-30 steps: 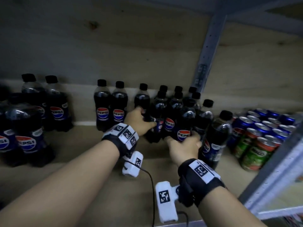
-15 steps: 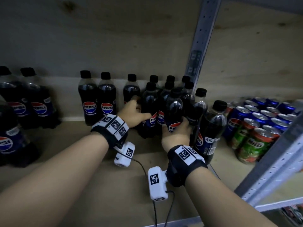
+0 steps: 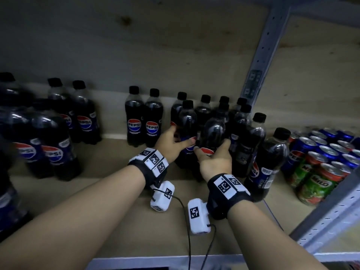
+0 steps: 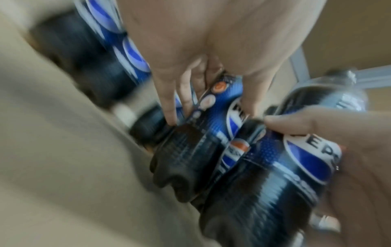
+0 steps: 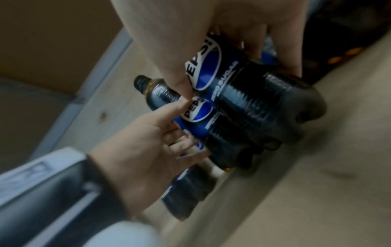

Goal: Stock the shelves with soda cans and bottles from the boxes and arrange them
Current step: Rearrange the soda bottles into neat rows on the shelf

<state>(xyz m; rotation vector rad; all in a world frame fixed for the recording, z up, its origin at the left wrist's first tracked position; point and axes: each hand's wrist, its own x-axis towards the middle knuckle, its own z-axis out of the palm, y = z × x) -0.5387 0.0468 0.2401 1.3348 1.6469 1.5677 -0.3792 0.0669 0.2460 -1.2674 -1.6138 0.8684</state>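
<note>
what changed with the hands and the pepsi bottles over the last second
Both hands kept their grips. The left hand holds one Pepsi bottle, the right hand another Pepsi bottle, and the two bottles have drawn closer, the thumbs now nearly touching. The right-hand bottle looks slightly lifted and tilted. The other bottles, the Pepsi cans and Milo cans stayed put.

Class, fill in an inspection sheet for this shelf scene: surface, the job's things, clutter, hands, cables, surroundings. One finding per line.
Surface: wooden shelf board, bare at the front.
Job's things: Pepsi bottles upright in clusters; Pepsi cans and Milo cans at the right.
Clutter: nothing seen.
Hands: left hand grips one bottle of the middle cluster; right hand grips the neighbouring bottle; thumbs nearly meet.
Cables: black cables trail from the wrist cameras over the shelf edge.
Surroundings: grey perforated metal upright; plywood back wall.
</note>
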